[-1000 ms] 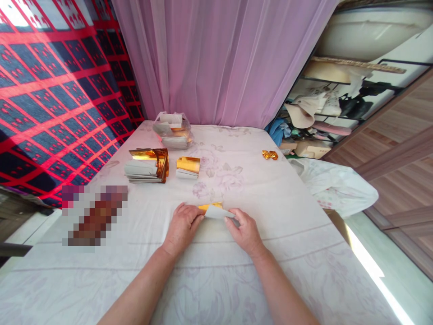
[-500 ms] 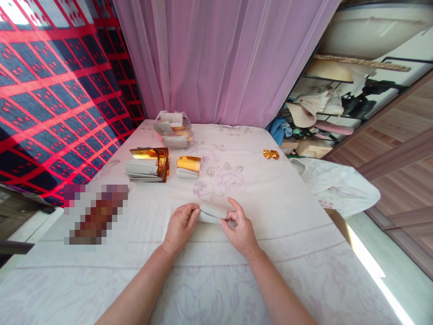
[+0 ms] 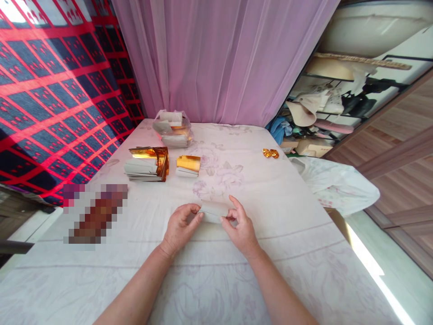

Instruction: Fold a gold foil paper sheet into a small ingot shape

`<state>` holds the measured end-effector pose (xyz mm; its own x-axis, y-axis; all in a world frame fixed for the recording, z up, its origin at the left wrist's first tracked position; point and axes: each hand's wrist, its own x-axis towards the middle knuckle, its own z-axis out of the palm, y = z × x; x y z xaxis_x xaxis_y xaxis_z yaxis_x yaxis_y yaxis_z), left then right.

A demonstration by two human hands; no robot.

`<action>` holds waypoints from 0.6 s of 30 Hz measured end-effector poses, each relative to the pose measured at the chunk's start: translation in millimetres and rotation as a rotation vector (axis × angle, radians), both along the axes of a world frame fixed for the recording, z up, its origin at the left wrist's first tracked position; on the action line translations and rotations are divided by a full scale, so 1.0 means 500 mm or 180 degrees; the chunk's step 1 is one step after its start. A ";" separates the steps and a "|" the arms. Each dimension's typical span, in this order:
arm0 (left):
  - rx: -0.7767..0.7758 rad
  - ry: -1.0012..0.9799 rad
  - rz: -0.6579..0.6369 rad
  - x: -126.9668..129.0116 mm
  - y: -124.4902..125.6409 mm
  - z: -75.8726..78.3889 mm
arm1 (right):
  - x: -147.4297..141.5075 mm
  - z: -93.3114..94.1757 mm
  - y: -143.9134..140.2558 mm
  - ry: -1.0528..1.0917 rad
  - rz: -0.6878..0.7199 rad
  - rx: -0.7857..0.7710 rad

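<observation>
You pinch a small grey rectangular sheet of paper (image 3: 214, 210) between your two hands, over the near half of the table's white floral cloth (image 3: 287, 198). The thumb and fingertips of your left hand (image 3: 181, 224) are drawn close together on the sheet's left end. The thumb and a curled finger of your right hand (image 3: 242, 230) hold its right end, while another finger of that hand points up, away from the paper. A crease or overlapping edge runs along the sheet's length; you cannot tell whether its underside touches the cloth.

Beyond your left hand stands a thick fanned stack of grey-and-gold foil papers (image 3: 142, 170), curved over at its right side. Just to the right of it is a smaller stack of gold-and-grey papers (image 3: 188, 166). Behind both, near the far edge, rests a clear plastic bag (image 3: 172, 131) with more grey and gold sheets inside. Well apart, toward the right edge, lie crumpled-looking shiny gold pieces (image 3: 270, 154). A pixelated patch (image 3: 98, 214) hides something at your left.
</observation>
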<state>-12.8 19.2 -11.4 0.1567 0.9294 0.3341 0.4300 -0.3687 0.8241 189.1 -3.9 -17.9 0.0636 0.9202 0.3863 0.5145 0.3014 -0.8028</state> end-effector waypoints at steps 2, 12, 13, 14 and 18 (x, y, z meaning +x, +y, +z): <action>-0.0041 -0.0012 0.0030 0.001 -0.001 0.003 | 0.000 0.002 0.000 -0.0038 0.0022 0.0023; -0.0572 -0.0583 -0.0036 0.002 -0.001 0.010 | -0.002 0.021 -0.008 0.0041 0.0367 0.0044; -0.0579 -0.0633 -0.0035 0.002 0.000 0.009 | -0.003 0.022 -0.009 0.0052 0.0387 0.0040; -0.0586 -0.0686 -0.0041 0.002 0.000 0.009 | -0.004 0.023 -0.009 0.0063 0.0408 0.0036; -0.0646 -0.0880 -0.0105 0.002 0.002 0.012 | -0.006 0.027 -0.012 0.0057 0.0554 0.0001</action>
<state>-11.9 20.0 -5.2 0.1172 0.9772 0.1768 0.1705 -0.1952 0.9658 186.3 -9.7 -4.6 -0.0898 0.9177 0.3869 0.4402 0.3851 -0.8111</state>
